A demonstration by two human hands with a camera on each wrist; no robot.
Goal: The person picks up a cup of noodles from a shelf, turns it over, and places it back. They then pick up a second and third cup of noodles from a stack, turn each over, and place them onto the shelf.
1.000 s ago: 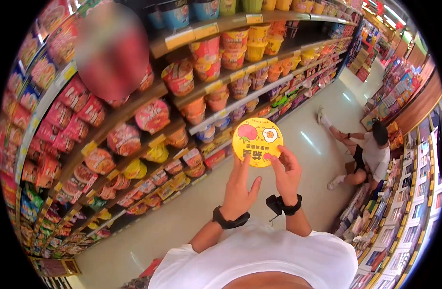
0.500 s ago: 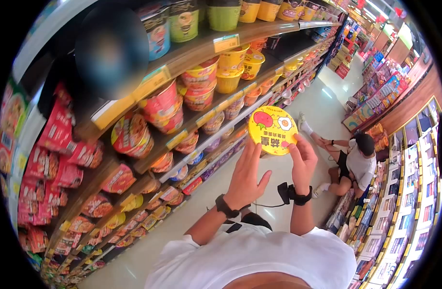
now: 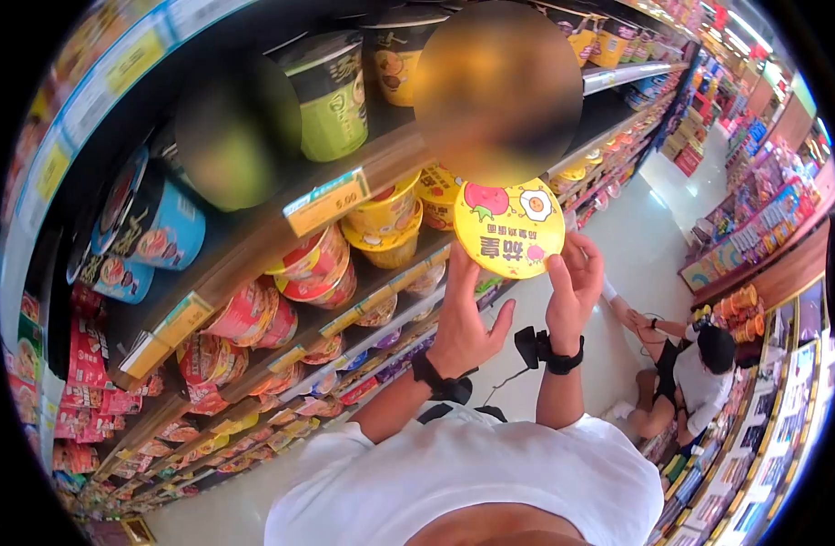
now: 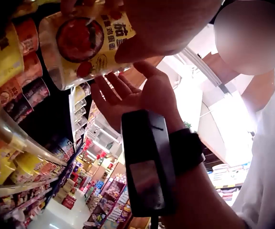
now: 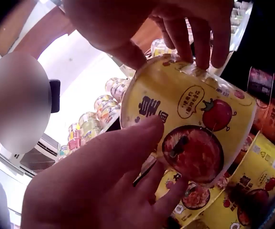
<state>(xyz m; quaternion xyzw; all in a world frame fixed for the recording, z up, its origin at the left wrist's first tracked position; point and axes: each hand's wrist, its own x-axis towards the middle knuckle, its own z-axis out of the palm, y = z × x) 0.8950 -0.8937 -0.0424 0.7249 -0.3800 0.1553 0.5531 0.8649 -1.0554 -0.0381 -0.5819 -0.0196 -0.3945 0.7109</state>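
Observation:
A yellow instant noodle cup [image 3: 510, 227] is held up before the chest, its lid printed with a tomato and a fried egg. My left hand [image 3: 467, 314] grips it on the left side. On the right, my right hand [image 3: 574, 282] holds its wall, fingertips at the rim. The right wrist view shows the cup [image 5: 190, 95] side-on, with a bowl of red noodles pictured on it, between the left hand [image 5: 94, 176] below and the right hand [image 5: 151, 24] above. From the left wrist, the cup [image 4: 56, 57] appears at top left.
Shelves of noodle cups stand close on the left, with blue cups [image 3: 158, 223], a green cup [image 3: 331, 105] and yellow cups [image 3: 390, 223]. A person in white [image 3: 704, 373] sits low beside the right-hand shelf [image 3: 763, 455]. The aisle floor [image 3: 636, 227] runs between.
The view has shifted toward the left shelf, and its upper cups now appear larger and nearer. Both hands keep hold of the noodle cup, which now overlaps the shelf's yellow cups in the head view.

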